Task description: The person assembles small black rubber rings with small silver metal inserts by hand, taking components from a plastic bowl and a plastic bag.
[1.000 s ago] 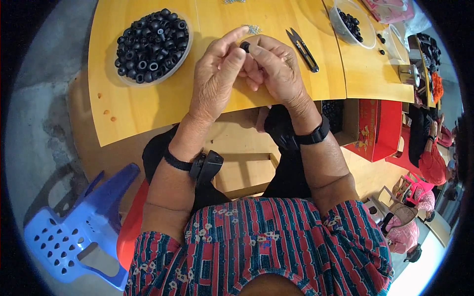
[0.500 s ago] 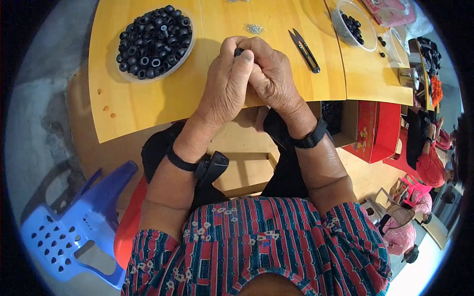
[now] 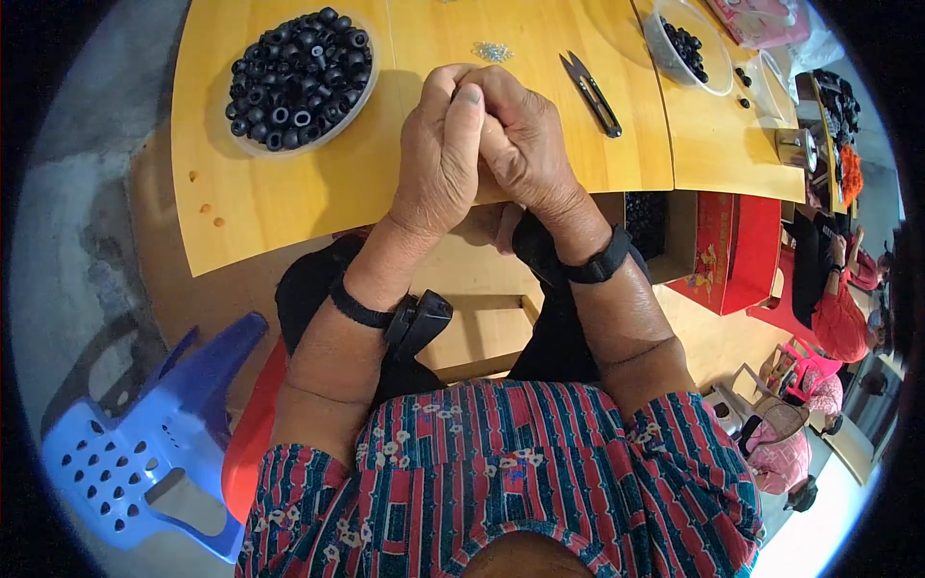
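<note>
My left hand (image 3: 436, 164) and my right hand (image 3: 532, 149) are clasped together above the table's near edge, with fingers curled and thumbs pressed inward. A small black plastic part is pinched between them, now almost wholly hidden by the fingers. To the left stands a clear round bowl (image 3: 370, 96) heaped with hollow black plastic parts (image 3: 289, 82). Just beyond my fingers lies a small pile of shiny metal pieces (image 3: 492, 51). Black thread snips (image 3: 591, 93) rest on the wood to the right of my hands, their blades pointing away.
The yellow wooden table (image 3: 289, 207) carries a clear tub (image 3: 658, 48) of black parts at right, beside a metal cup (image 3: 797, 149). Below are an open carton (image 3: 680, 236) and red box (image 3: 750, 250). A blue plastic chair (image 3: 145, 448) stands left; other people (image 3: 840, 323) sit far right.
My clasped hands have shifted slightly, and the fingers have closed further over the small black part, which showed between them before. The things on the table keep their places.
</note>
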A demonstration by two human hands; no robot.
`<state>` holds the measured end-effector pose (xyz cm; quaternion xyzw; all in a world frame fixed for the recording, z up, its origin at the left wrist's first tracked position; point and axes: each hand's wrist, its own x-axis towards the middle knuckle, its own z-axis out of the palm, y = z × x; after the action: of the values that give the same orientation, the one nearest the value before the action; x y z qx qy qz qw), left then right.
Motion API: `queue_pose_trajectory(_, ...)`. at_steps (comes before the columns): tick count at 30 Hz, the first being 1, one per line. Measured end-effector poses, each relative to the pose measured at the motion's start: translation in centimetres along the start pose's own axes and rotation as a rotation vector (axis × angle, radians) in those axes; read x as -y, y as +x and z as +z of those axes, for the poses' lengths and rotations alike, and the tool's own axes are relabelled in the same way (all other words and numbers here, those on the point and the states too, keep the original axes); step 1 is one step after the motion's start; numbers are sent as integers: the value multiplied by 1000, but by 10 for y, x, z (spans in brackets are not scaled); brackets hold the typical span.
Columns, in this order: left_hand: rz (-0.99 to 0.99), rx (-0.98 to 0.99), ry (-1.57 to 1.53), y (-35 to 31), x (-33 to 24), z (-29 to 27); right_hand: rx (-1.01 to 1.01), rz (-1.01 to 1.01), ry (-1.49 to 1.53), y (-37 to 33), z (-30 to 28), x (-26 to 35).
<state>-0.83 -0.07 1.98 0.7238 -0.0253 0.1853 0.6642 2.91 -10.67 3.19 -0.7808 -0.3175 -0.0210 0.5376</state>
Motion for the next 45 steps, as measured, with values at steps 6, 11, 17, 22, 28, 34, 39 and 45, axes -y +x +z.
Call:
queue_pose_trajectory(6, -219, 80, -391, 1, -4, -8, 108, 473, 684, 4, -16, 4)
queue_pose_trajectory(11, -257, 78, -323, 4, -5, -12, 124, 649, 1032, 5, -17, 0)
queue_pose_trajectory(17, -367, 79, -503, 6, -7, -13, 205, 688, 1187, 4, -26, -5)
queue_pose_trajectory(22, -300, -9, -358, 5, 2, -11, -9, 598, 999, 1, -17, -7)
queue_pose_trajectory(28, -336, -8, -366, 4, 2, -13, -79, 521, 885, 1, -20, -11)
queue_pose_trajectory(34, -350, 4, -383, 4, -2, -12, -50, 518, 855, 1, -26, -8)
queue_pose_trajectory(39, -338, 30, -388, 5, -1, -11, -45, 496, 868, 0, -28, -13)
queue_pose_trajectory(45, -345, 33, -394, 3, 0, -13, -33, 520, 822, -1, -27, -11)
